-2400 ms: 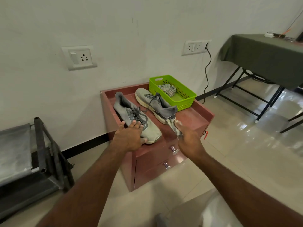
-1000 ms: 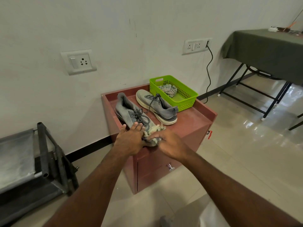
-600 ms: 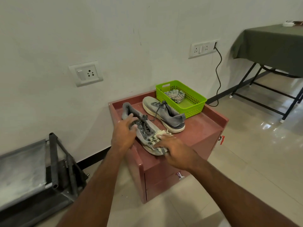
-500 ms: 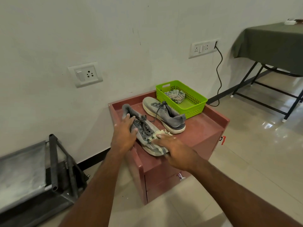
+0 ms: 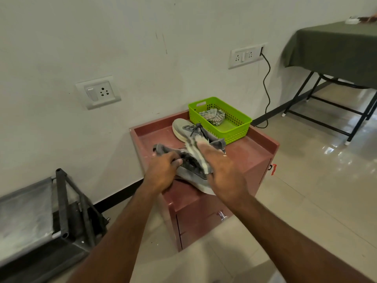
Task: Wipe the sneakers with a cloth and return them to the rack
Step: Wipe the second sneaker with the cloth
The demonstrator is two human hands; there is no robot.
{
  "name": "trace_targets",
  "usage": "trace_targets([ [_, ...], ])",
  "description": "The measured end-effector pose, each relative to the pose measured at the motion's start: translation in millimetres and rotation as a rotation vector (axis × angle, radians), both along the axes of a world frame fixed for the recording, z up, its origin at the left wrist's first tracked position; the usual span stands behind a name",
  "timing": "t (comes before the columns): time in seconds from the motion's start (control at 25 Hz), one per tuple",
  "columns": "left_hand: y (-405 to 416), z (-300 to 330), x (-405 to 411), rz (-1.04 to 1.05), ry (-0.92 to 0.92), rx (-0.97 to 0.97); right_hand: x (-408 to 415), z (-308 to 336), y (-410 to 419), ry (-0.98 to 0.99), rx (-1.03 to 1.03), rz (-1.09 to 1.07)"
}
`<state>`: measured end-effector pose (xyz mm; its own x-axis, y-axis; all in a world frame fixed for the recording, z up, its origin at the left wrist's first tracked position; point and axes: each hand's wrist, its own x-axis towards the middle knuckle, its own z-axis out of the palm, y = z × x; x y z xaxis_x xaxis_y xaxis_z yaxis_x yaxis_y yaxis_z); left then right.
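We have our left hand (image 5: 163, 172) curled around the collar of the near sneaker (image 5: 189, 170), gripping it at the heel end, which points toward nine o'clock. The shoe sits tilted on the near edge of the red cabinet (image 5: 251, 154), its toe overhanging toward five o'clock. Our right hand (image 5: 222, 172) lies across the shoe from four o'clock, fingers fairly straight, pressing the cloth (image 5: 196, 152) against the laces and upper; whether the thumb pinches the cloth we cannot tell. The two hands are just beside each other, with the shoe between them.

We count two sneakers: the one in our hands and a second sneaker (image 5: 184, 129) resting flat at twelve o'clock from it, its heel partly hidden behind our fingers. We count two cloths: the one under our right hand and a striped rag (image 5: 213, 116) lying in the one green basket (image 5: 236, 129) at one o'clock. One dark metal rack (image 5: 63, 203) stands on the floor at eight o'clock, well apart from the cabinet.
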<state>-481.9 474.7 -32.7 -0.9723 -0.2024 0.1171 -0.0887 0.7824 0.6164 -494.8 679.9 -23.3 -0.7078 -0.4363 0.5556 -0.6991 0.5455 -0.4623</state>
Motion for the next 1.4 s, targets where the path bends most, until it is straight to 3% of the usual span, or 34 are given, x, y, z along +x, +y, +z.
trace_targets([
  [0.04, 1.8, 1.2, 2.2, -0.001, -0.009, 0.013, 0.4, -3.3, -12.0, 0.047, 0.067, 0.079],
  [0.16, 7.2, 2.7, 9.6, 0.007, 0.020, 0.032, 4.9, -18.5, -23.8, -0.197, 0.550, 0.206],
  [0.32, 4.9, 0.1, 14.3, -0.002, 0.042, 0.077, 14.4, -4.4, 6.7, -0.162, 0.725, 0.100],
  [0.48, 0.2, -6.5, 19.0, -0.055, 0.080, 0.129, 19.8, 12.7, 15.0, -0.140, 0.522, -0.220],
  [0.6, -5.3, -6.0, 28.4, -0.098, 0.072, 0.156, 6.5, 4.2, 5.7, -0.092, 0.283, -0.190],
  [0.76, -8.4, -8.4, 32.4, -0.084, 0.073, 0.085, -3.6, 0.2, -5.0, -0.290, 0.316, -0.191],
  [0.84, -12.7, -5.6, 29.8, -0.056, 0.057, -0.015, -2.1, -1.9, -0.8, -0.189, 0.268, -0.208],
  [0.96, -19.8, 2.8, 22.3, -0.110, -0.053, -0.351, -3.6, 0.2, 7.1, -0.111, 0.256, -0.233],
  [1.04, -17.7, 9.6, 20.2, -0.110, -0.054, -0.422, -10.7, 3.9, 11.7, -0.100, 0.184, -0.294],
  [1.2, -7.9, 26.0, 24.9, 0.011, 0.125, -0.265, -19.2, 13.7, 21.5, 0.015, -0.085, -0.346],
  [1.32, -17.6, 41.3, 27.4, 0.205, 0.291, -0.555, -17.8, 25.1, 24.8, 0.097, -0.213, -0.383],
  [1.4, -26.4, 46.8, 33.5, 0.376, 0.298, -0.655, -15.8, 24.7, 21.4, 0.100, -0.204, -0.376],
])
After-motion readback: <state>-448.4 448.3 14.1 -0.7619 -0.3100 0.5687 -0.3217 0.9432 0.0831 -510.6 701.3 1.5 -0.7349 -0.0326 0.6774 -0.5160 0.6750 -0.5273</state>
